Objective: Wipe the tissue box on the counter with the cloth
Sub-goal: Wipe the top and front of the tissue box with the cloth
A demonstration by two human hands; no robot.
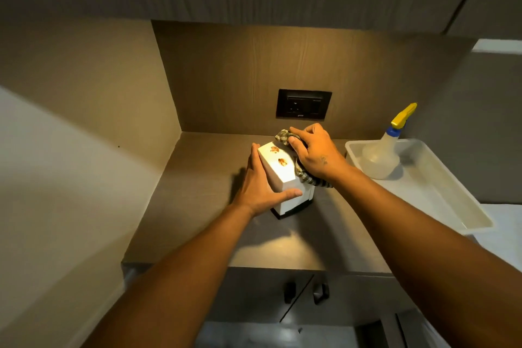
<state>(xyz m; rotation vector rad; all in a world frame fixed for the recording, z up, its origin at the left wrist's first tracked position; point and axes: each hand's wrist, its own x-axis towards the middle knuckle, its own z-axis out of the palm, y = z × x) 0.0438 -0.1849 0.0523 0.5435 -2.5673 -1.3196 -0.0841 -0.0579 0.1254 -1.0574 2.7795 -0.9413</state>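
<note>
A white tissue box point(278, 171) with a dark base stands on the brown counter point(197, 206), two brown marks on its top. My left hand point(261, 186) grips its left side, thumb across the front face. My right hand point(315, 152) presses a checked green cloth point(305, 175) onto the right part of the box top. The cloth hangs down the box's right side and hides most of it.
A white tray point(440, 195) at the right holds a clear spray bottle point(381, 158) with a yellow trigger. A black wall socket point(303, 104) sits behind the box. Walls close the left and back. Cabinet doors with dark handles point(305, 291) lie below the counter edge.
</note>
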